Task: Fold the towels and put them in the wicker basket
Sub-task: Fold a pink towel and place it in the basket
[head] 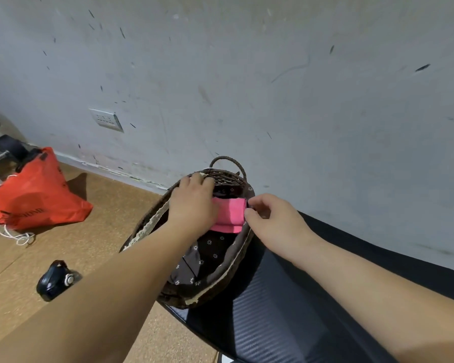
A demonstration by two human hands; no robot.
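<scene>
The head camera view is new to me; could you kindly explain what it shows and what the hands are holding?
There is no machine: a person wears one camera on the head, looking down at their own bare arms. A wicker basket with a flowered lining stands partly on a black mat. A folded pink towel is inside its opening. The left hand covers the towel's left end; its grip is hidden. The right hand pinches the right edge. A red bag and a small black object lie on the floor.
</scene>
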